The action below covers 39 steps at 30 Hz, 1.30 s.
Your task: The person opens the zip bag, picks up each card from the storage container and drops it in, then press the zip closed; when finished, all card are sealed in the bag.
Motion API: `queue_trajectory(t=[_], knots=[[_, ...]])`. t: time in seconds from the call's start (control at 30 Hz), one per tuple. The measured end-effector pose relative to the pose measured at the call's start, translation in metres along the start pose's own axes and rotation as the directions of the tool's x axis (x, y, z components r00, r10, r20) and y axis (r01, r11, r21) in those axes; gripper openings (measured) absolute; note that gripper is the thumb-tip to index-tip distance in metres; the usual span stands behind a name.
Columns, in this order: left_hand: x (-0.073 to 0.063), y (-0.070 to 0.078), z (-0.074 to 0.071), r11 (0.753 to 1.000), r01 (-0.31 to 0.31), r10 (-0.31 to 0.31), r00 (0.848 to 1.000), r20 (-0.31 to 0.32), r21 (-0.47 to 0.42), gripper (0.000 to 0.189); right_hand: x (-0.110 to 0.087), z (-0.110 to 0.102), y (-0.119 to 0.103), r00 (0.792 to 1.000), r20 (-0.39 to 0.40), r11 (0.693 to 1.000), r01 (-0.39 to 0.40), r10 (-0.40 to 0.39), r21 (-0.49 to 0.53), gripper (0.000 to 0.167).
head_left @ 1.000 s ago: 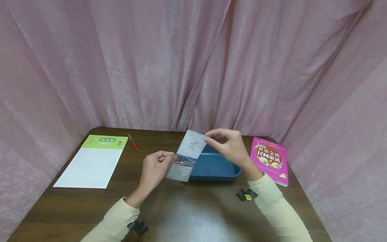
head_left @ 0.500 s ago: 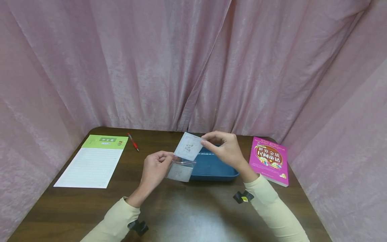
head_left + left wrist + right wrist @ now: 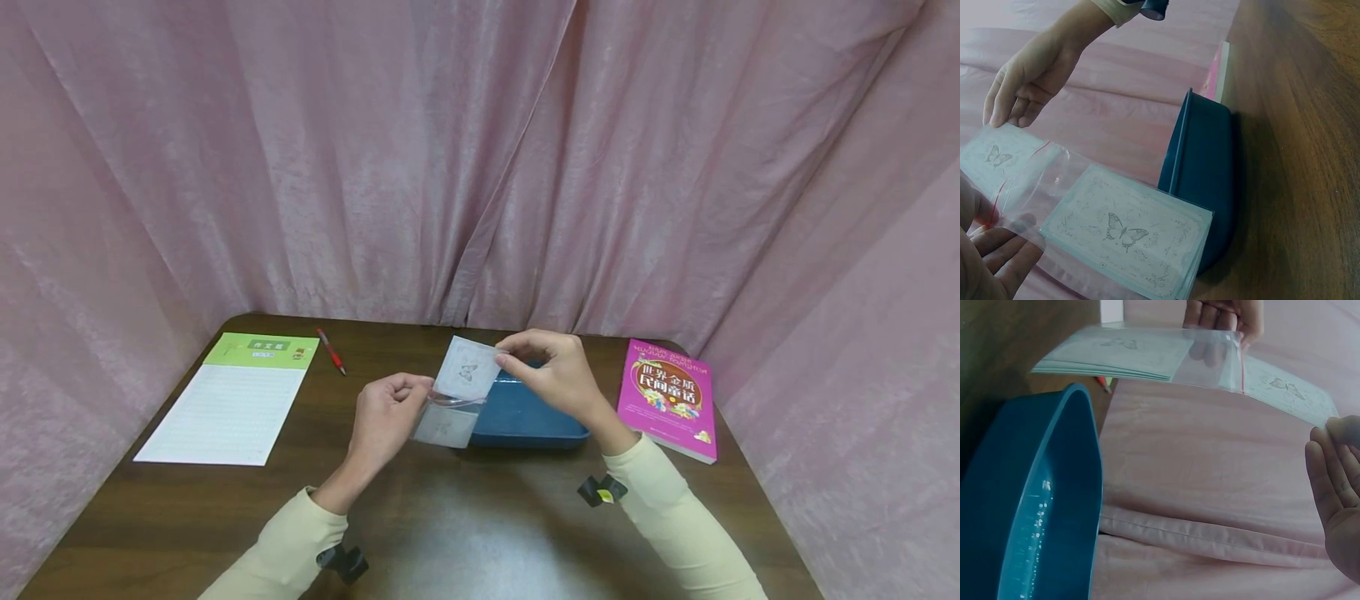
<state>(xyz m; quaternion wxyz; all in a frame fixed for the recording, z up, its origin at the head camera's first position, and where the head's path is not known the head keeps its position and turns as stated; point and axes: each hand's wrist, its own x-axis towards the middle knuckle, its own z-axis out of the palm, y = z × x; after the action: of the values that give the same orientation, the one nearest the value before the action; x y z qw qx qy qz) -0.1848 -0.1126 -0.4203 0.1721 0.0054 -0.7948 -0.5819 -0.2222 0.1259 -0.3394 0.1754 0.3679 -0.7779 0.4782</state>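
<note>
My left hand (image 3: 386,421) pinches the edge of a clear zip bag (image 3: 1054,175) near its mouth, which has a red line. Inside the bag lies a small stack of pale cards (image 3: 1125,234), the top one printed with a butterfly. With thumb and fingertips, my right hand (image 3: 558,375) pinches the upper right corner of a single butterfly card (image 3: 467,369). That card's lower end is at the bag's mouth; in the right wrist view the card (image 3: 1291,390) reaches just past the red line.
Behind and below the hands stands a blue plastic bin (image 3: 532,417). A pink book (image 3: 667,396) lies at the right of the wooden table (image 3: 480,533). A writing pad (image 3: 225,408) and a red pen (image 3: 331,352) lie at the left. Pink curtains (image 3: 337,167) enclose the table.
My right hand has moved left and down, bringing the single card from above the bag to its mouth, where the card's lower end now overlaps it. My left hand has hardly moved.
</note>
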Motion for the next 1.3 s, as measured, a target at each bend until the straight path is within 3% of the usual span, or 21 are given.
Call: queue_trajectory(t=[0.33, 1.03, 1.3], knots=[[-0.001, 0.003, -0.001, 0.999, 0.004, -0.004, 1.000, -0.013, 0.032, 0.014, -0.007, 0.018, 0.040, 0.999, 0.037, 1.000, 0.000, 0.000, -0.003, 0.012], [-0.003, 0.003, 0.000, 0.999, 0.014, -0.013, 1.000, -0.017, 0.041, 0.014, -0.013, 0.025, 0.051, 0.984, 0.117, 0.986, -0.147, 0.137, 0.084, 0.011], [-0.002, 0.003, 0.000, 0.999, 0.014, -0.013, 0.999, -0.033, 0.040, 0.013, -0.019, 0.034, 0.052, 0.987, 0.151, 0.998, -0.066, 0.062, 0.017, 0.010]])
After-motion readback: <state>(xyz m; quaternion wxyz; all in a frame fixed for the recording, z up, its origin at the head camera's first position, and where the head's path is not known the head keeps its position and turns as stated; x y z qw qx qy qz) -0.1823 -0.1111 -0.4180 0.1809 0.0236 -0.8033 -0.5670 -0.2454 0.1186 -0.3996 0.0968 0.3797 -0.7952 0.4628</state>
